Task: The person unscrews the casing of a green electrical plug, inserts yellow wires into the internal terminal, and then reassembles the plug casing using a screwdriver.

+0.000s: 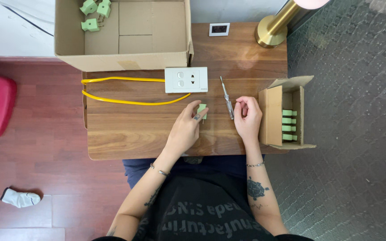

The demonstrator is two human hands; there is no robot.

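black printed shirt, thin bracelets on both wrists, turtle tattoo on right forearm.

Green plug (202,110) half hidden by fingers; lamp (277,24) top cropped.

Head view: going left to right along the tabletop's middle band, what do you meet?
Yellow cable → white socket plate → left hand on a green plug → screwdriver → right hand → small carton of green plugs.

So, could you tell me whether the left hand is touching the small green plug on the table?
Touching. The head view shows the left hand with its fingertips closed around the green plug.
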